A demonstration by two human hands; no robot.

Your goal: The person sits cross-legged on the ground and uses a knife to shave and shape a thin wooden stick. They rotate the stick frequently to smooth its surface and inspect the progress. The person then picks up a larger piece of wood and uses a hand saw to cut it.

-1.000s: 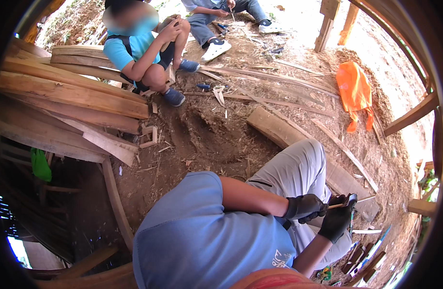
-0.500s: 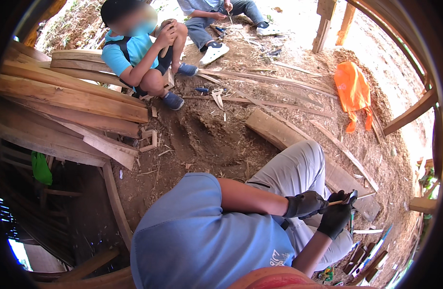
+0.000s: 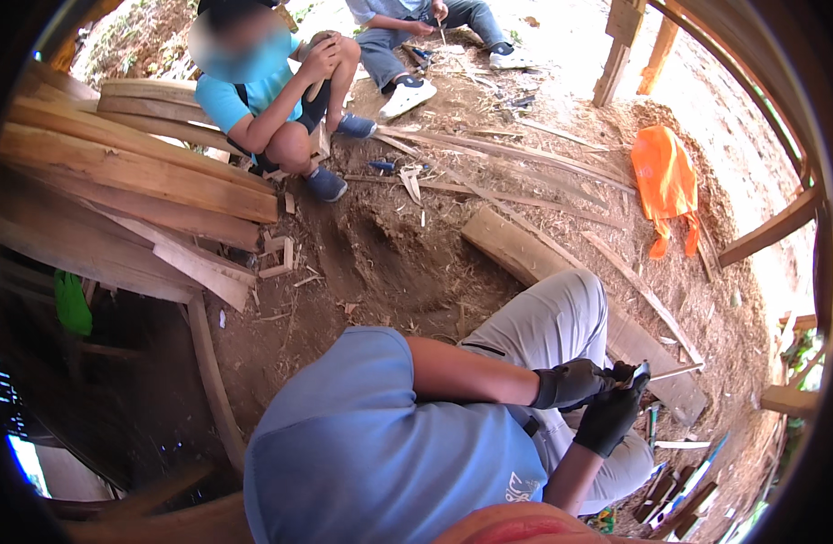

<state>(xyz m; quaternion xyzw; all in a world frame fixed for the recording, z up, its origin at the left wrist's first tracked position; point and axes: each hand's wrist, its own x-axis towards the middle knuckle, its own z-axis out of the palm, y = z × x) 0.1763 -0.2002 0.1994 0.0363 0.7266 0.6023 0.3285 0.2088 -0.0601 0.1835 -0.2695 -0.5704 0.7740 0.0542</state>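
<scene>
My left hand [image 3: 569, 383], in a black glove, is closed in front of my knees. A thin pale wooden stick [image 3: 678, 372] runs out to the right from between my two hands; its inner end is hidden in my gloves. Close beside it, my right hand [image 3: 609, 424], also black-gloved, has its fingers wrapped round a small tool with a shiny metal edge [image 3: 642, 370]. The tool touches or nearly touches the stick; its exact kind is too small to make out. My grey trouser leg [image 3: 548, 313] is bent up beside my left forearm.
A thick plank [image 3: 507, 243] lies past my knee, with long wood strips [image 3: 525, 156] beyond. Stacked timber [image 3: 135, 172] is at left. Two people sit ahead, one in a turquoise shirt [image 3: 224, 104]. An orange bag [image 3: 663, 172] lies right; hand tools [image 3: 684, 490] lie lower right.
My right hand and the shiny tool have moved left along the stick, toward my left hand. More of the stick shows beyond them. The view has shifted slightly.
</scene>
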